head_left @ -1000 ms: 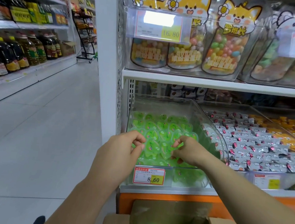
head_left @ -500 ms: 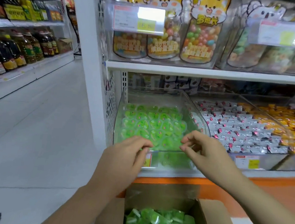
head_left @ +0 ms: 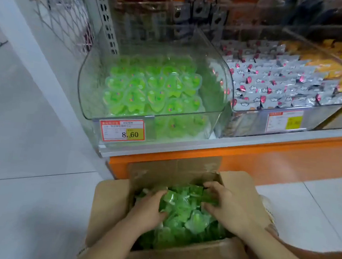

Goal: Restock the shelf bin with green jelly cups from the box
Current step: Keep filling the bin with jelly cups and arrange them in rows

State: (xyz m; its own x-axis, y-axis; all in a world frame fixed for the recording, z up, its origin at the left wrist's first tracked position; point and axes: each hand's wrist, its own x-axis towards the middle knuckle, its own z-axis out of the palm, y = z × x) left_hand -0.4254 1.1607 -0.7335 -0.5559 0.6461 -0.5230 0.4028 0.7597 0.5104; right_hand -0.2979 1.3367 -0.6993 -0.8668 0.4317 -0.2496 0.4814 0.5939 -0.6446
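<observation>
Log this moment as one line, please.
stage: pickup; left hand: grips jelly cups; right hand: grips jelly cups; box: open; shelf bin: part-filled

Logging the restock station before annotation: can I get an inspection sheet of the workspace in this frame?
Surface: pale tiled floor; white shelf ledge over an orange base.
Job's things: open cardboard box on the floor, full of green jelly cups; clear shelf bin above it, binned cups well below its walls.
Clutter: price tag reading 8.60 on the bin front; silver sweets in the next bin; yellow packets further right.
Hands: left hand and right hand both in the box, fingers curled round jelly cups.
Cables: nothing seen.
Surroundings: wire mesh panel and slotted upright at left; hanging packs behind, blurred.
</observation>
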